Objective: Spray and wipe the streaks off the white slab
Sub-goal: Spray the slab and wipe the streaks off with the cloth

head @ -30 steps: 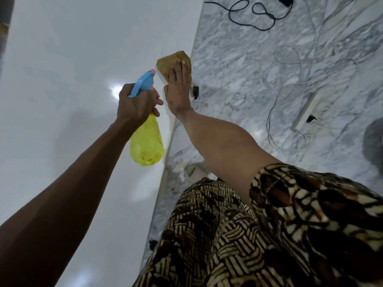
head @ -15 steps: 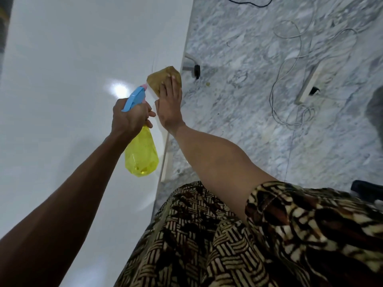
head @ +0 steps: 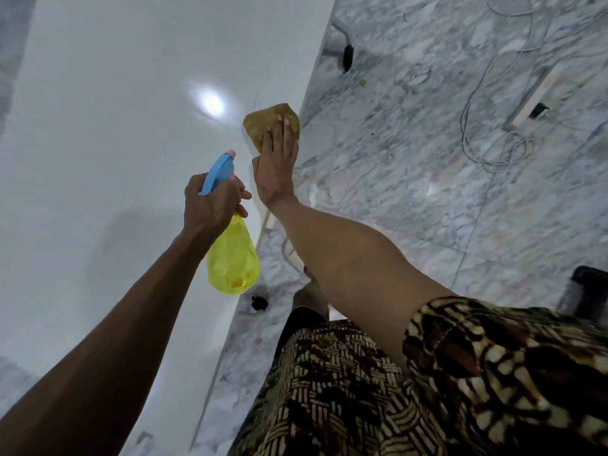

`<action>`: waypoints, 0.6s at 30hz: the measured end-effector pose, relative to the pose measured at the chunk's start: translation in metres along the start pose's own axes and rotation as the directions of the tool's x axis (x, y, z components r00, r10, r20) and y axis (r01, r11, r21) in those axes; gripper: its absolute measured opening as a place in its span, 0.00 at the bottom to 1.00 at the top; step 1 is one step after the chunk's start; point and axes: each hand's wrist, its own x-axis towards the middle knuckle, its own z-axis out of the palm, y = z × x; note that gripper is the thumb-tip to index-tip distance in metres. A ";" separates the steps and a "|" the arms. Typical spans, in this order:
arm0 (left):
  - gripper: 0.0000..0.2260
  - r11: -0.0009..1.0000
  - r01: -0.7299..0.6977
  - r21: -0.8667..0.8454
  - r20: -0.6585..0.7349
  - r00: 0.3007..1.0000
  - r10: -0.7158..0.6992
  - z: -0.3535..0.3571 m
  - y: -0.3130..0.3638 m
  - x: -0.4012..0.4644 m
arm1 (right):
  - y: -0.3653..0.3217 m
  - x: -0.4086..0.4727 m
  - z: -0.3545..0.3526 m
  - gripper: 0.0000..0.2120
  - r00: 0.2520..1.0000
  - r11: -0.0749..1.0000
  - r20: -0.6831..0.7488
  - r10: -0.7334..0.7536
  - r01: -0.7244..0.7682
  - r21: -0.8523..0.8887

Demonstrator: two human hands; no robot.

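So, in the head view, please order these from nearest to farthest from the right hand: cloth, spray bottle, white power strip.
1. Cloth: under the right hand, at the slab's edge.
2. Spray bottle: just left, gripped by the left hand.
3. White power strip: far right, on the floor.

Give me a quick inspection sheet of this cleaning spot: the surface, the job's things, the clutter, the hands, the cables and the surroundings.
Surface: white slab, glossy, with a lamp glare; a faint thin streak near the cloth.
Job's things: yellow spray bottle with blue head, held above the slab; tan cloth lying at the slab's right edge.
Clutter: small black object on the floor by the slab's edge.
Hands: left hand grips the bottle's neck; right hand presses flat on the cloth, fingers straight.
Cables: white cable looped on the floor, by a white power strip.
Surroundings: grey marble floor.
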 end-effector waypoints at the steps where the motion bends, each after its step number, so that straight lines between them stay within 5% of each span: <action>1: 0.15 1.000 0.012 -0.002 -0.002 1.000 -0.012 -0.007 -0.008 -0.011 | -0.006 -0.018 0.003 0.30 1.000 1.000 0.011 -0.001 0.001 0.000; 6: 0.29 0.999 0.042 0.001 -0.026 0.999 -0.042 -0.043 -0.051 -0.058 | -0.033 -0.097 0.020 0.29 0.999 0.993 -0.031 0.025 -0.021 0.115; 10: 0.15 0.997 0.071 0.030 -0.020 0.997 -0.071 -0.065 -0.088 -0.089 | -0.053 -0.159 0.035 0.28 0.997 0.990 -0.074 -0.009 0.019 0.139; 18: 0.16 0.989 -0.043 0.139 0.083 0.996 0.032 -0.109 -0.164 -0.171 | -0.086 -0.273 0.080 0.27 0.988 0.983 -0.153 -0.010 0.037 0.177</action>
